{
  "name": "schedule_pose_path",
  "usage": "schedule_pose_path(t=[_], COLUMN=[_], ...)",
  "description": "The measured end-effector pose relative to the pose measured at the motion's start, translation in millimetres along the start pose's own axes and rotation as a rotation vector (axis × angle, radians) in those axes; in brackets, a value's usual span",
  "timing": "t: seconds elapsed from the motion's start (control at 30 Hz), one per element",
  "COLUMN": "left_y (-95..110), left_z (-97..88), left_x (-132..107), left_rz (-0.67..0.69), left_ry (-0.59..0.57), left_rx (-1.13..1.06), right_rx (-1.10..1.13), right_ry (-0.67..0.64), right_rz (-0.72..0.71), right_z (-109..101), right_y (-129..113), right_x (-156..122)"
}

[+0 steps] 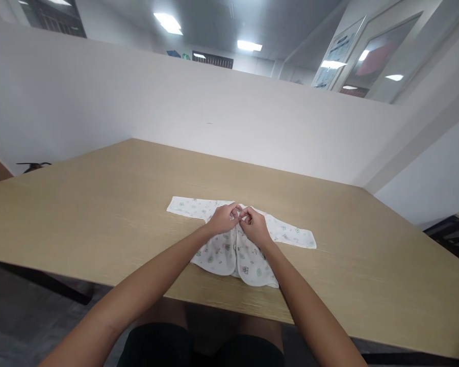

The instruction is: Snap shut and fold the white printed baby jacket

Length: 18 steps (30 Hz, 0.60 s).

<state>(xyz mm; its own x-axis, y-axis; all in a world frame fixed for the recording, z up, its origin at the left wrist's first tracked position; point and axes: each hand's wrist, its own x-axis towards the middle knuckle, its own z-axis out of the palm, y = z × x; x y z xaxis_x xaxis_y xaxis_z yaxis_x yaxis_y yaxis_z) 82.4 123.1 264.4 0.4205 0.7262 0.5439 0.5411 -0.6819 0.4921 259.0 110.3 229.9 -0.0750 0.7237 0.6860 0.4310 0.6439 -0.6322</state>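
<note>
A small white baby jacket (219,253) with a printed pattern lies front side up on the table, its sleeves spread out to both sides. Its front opening runs down the middle, and the two lower front edges sit slightly apart. At the neck end of that opening, my left hand (225,218) is closed, thumb and fingers pinching the jacket's edge. Right beside it my right hand (253,225) pinches the other front edge, the fingertips of both hands nearly touching. Whatever small fastening may lie between the fingertips is hidden.
The wooden table (99,204) stretches out around the jacket, with its front edge close to my legs. A white partition wall (214,112) rises behind it. Dark objects stand beyond the table at the left (33,166) and right (451,237).
</note>
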Motion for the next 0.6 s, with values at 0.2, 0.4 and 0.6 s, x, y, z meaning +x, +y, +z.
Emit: schedule_pose_path(t=[0.2,0.4,0.6], left_y=[-3,-7,-12], left_z=[-0.3,1.4,4.5], left_x=[1,1,0], left_rz=[0.025,0.049,0.107], left_ry=[-0.031,-0.027,-0.006], left_rx=[0.02,0.048,0.071], right_rx=[-0.002,-0.066,-0.096], right_ry=[-0.013,-0.056,-0.037], right_rz=[0.041,0.1,0.066], right_z=[-2,-7,-6], right_y=[1,2,4], right_x=[2,4,5])
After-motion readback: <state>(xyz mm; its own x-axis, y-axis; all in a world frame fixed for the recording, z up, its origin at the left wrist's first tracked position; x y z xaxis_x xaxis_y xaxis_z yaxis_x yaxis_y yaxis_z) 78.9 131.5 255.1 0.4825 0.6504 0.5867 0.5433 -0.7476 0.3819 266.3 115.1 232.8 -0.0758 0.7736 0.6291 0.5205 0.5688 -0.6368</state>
